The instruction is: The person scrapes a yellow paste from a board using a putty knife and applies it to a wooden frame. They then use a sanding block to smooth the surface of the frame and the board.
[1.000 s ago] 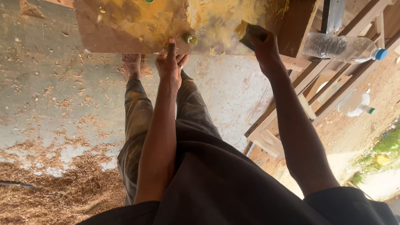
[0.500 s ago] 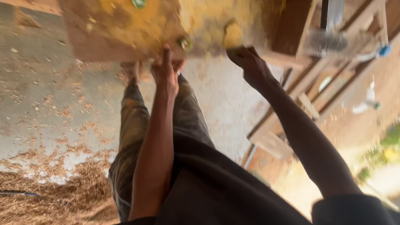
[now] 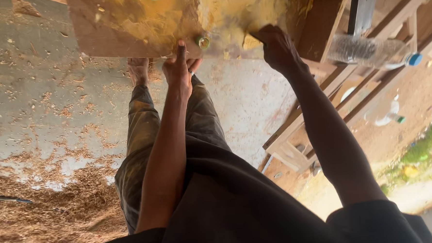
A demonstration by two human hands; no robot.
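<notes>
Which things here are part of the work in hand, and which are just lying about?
In hand:
wooden board
yellow block, at the right hand
left hand, steadying the board edge

Lying about:
clear plastic bottle
sawdust pile
wooden frame

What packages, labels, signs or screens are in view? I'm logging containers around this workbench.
Clear plastic bottle: lying on its side on the wooden frame at upper right, ribbed, blue cap, label not readable.
Second clear bottle: lying lower right on the ground, green cap.
No signs or screens show.
</notes>
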